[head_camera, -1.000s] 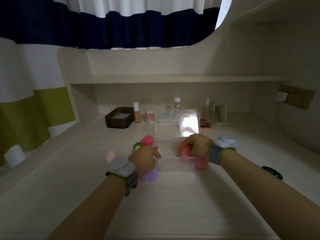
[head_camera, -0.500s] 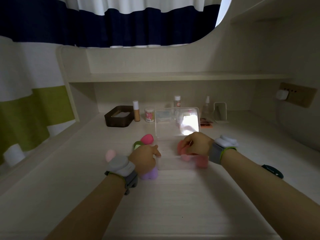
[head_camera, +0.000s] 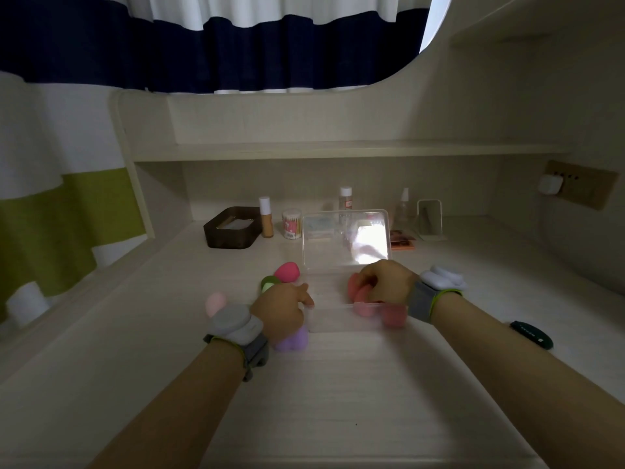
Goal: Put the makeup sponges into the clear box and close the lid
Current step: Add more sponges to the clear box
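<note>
We see the surface [head_camera: 338, 384] and, at its centre, the clear box [head_camera: 338, 316] with its lid [head_camera: 345, 242] standing open at twelve o'clock, as half a second ago. Our left hand [head_camera: 280, 313] keeps bracing the box's nine o'clock wall, its grip loosely curled there. Our right hand [head_camera: 382, 282] has sunk slightly, its grip pinching a coral sponge [head_camera: 358, 289] down among those already inside. Pink [head_camera: 286, 271], green [head_camera: 269, 284], pale pink [head_camera: 215, 302] and purple [head_camera: 292, 340] sponges wait at nine o'clock, so we judge loading roughly half done.
</note>
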{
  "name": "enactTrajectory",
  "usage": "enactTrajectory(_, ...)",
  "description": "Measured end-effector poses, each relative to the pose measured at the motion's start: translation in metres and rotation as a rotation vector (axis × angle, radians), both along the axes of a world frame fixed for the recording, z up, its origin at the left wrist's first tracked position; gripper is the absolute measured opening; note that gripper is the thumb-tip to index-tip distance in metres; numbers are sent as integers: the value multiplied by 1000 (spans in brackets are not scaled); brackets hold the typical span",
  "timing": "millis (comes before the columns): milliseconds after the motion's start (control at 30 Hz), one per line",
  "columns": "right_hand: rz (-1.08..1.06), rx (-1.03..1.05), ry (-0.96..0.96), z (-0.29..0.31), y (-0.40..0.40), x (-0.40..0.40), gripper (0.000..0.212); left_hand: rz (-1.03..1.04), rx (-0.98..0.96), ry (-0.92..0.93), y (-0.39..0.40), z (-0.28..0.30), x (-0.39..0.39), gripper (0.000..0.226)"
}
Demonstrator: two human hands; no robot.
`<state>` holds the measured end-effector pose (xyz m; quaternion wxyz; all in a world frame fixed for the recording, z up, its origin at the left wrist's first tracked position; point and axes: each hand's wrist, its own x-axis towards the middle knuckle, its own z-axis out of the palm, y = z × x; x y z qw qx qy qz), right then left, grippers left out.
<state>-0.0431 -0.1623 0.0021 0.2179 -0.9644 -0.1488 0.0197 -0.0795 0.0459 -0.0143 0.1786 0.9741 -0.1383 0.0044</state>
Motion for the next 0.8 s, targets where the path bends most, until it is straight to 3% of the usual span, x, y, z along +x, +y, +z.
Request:
enactTrajectory(233, -72, -12, -44, 5, -5, -1, 35, -4, -5, 23, 0, 1, 0, 43)
enactTrajectory(567, -164, 210, -181, 21, -2, -9, 39, -17, -66, 7, -1, 0, -4, 43)
enactTrajectory(800, 167, 313, -11, 27, 38, -47, 27, -27, -51, 44, 5, 3, -1, 34)
